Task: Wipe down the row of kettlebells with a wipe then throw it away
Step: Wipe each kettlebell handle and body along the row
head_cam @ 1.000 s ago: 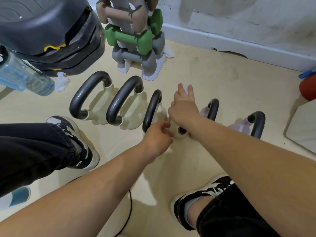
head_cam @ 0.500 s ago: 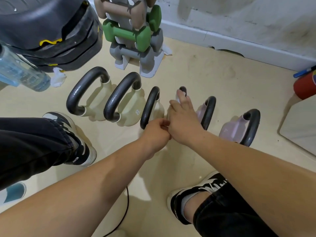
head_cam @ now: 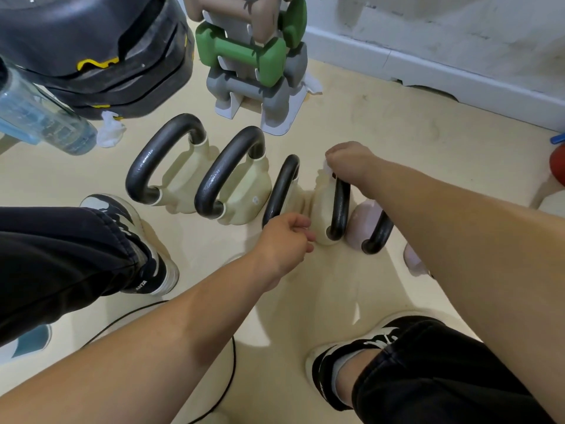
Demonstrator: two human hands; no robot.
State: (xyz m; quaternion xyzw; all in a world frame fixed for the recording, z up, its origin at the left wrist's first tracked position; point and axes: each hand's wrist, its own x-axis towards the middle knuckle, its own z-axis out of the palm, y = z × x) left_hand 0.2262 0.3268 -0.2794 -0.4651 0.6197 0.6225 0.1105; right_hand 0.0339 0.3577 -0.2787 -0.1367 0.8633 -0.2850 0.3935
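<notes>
A row of kettlebells with black handles lies on the cream floor. The fourth one (head_cam: 324, 206) is cream and tipped toward me. My right hand (head_cam: 351, 162) reaches over its far end and presses a white wipe (head_cam: 327, 169) against it; only a corner of the wipe shows under my fingers. My left hand (head_cam: 284, 240) is curled at the near base of this kettlebell, beside the third kettlebell's handle (head_cam: 279, 188). Two larger cream kettlebells (head_cam: 177, 179) (head_cam: 241, 191) lie to the left. A lilac kettlebell (head_cam: 367, 218) lies to the right, partly under my right forearm.
A dumbbell rack (head_cam: 260, 65) with green and grey dumbbells stands behind the row. A black stepper (head_cam: 91, 47), a water bottle (head_cam: 39, 117) and a crumpled white tissue (head_cam: 108, 133) sit at the left. My two shoes (head_cam: 143, 249) (head_cam: 351, 356) and a black cable (head_cam: 226, 377) are near.
My right hand has slid from the near end of the fourth kettlebell's handle to its far end. The black handle now shows. The view moved a little closer.
</notes>
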